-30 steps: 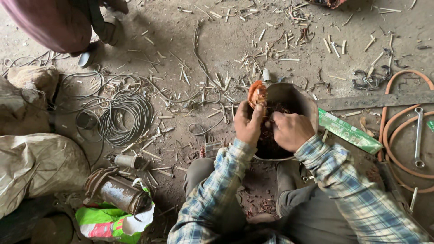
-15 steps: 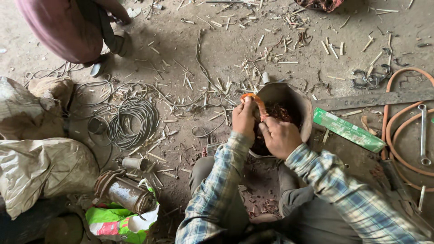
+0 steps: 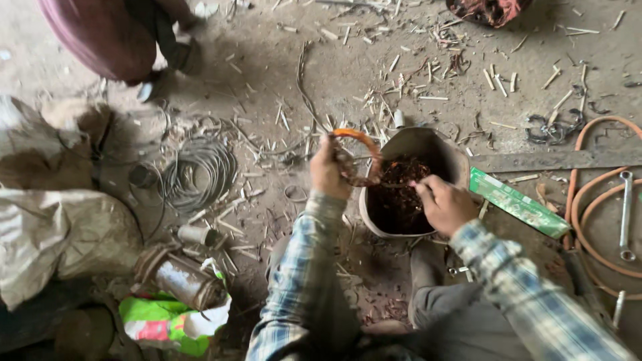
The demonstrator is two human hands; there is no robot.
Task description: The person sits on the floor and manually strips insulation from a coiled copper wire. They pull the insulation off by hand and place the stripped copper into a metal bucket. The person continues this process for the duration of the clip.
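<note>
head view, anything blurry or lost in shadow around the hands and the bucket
Head view: soft, even light, no glare. The left hand and its copper wire loop are slightly smeared; the right hand is sharper. The bucket interior is dark, its contents hard to make out.

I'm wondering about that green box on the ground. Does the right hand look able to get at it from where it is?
Probably yes: the green box lies uncovered just beside the right hand, which rests at the bucket rim.
</note>
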